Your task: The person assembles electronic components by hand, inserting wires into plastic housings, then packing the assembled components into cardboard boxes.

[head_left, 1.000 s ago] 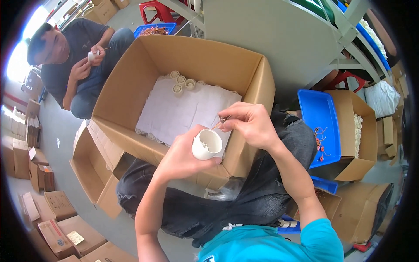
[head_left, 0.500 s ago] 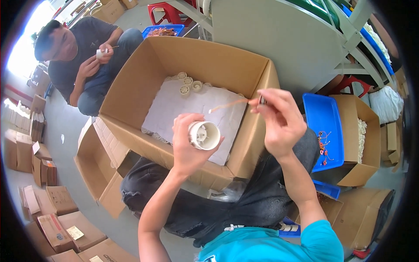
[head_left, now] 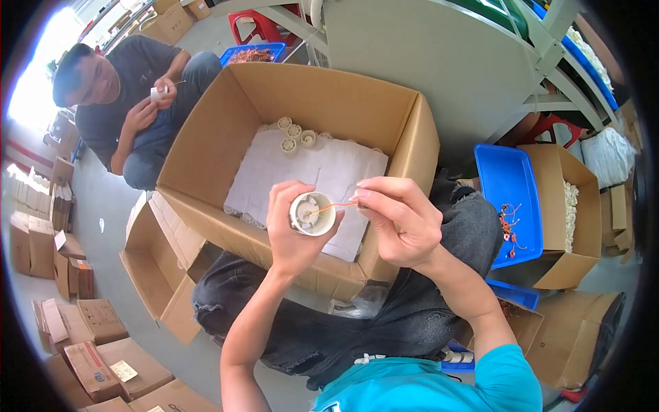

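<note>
My left hand (head_left: 287,230) is wrapped round a white plastic cup-shaped housing (head_left: 323,224), its open mouth tilted toward me and ribbed parts showing inside. To its right, my right hand (head_left: 406,223) pinches an orange wire (head_left: 339,204) between thumb and fingertips. The wire's free end reaches over the rim into the cup. Whatever the wire is joined to is mostly hidden by my fingers. Both hands are above a large cardboard box (head_left: 302,81). In it, several similar white round pieces (head_left: 289,145) stand on a white sheet (head_left: 274,168).
A blue tray (head_left: 504,178) with small orange-wired parts (head_left: 509,230) lies at the right, beside a carton (head_left: 583,206) of white pieces. Across to the left, a co-worker (head_left: 147,89) holds a small white piece. An open carton (head_left: 154,254) and stacked boxes (head_left: 113,364) stand at left.
My right hand has come left and down toward the cup, bringing the wire's end from over the sheet into the cup's mouth. My left hand has shifted slightly left with the cup.
</note>
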`<state>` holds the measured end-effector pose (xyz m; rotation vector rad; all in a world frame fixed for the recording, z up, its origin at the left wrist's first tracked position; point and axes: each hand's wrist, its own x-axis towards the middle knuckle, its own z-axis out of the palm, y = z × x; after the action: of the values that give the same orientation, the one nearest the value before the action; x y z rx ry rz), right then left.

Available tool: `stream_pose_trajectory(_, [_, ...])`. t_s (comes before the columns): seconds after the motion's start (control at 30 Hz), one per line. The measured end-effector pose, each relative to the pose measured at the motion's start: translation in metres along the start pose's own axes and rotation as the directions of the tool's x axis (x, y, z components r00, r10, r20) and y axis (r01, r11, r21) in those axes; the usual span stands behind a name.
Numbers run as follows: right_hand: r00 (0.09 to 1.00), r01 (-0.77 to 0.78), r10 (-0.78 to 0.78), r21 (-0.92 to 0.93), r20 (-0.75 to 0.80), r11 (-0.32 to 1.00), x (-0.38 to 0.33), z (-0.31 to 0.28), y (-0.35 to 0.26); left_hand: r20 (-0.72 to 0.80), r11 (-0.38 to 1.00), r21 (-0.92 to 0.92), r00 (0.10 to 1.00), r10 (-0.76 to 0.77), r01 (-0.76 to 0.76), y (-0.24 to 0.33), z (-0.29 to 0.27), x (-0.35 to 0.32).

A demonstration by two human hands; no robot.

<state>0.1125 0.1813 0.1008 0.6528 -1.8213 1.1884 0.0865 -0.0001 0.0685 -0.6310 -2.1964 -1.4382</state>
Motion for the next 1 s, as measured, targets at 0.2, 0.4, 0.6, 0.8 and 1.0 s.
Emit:
stream_pose_trajectory(0.2, [0.994,0.058,-0.054,-0.047,0.095,0.997,-0.001,0.002,0.001,0.024,1.0,0.024,1.0,0.003,-0.004,-0.001,0.0,0.0])
stream_pose_trajectory(0.4, [0.969,-0.072,0.08,-0.041,0.233,0.997,-0.005,0.008,-0.001,0.049,0.943,0.274,0.982,0.18,-0.187,0.007,0.001,0.003])
stream_pose_trajectory(0.6, [0.871,-0.38,0.352,0.017,0.342,0.925,-0.005,0.011,-0.004,0.075,0.948,0.254,0.981,0.179,-0.192,0.0,0.006,-0.004])
stream_pose_trajectory(0.8, [0.752,-0.557,0.494,0.02,0.437,0.83,-0.005,0.009,0.0,0.08,0.985,0.117,0.99,0.119,-0.128,0.003,0.011,-0.008])
stream_pose_trajectory(1.0, [0.746,-0.55,0.504,-0.025,0.435,0.835,-0.004,0.006,-0.005,0.106,0.985,0.106,0.987,0.125,-0.136,0.006,0.009,-0.007])
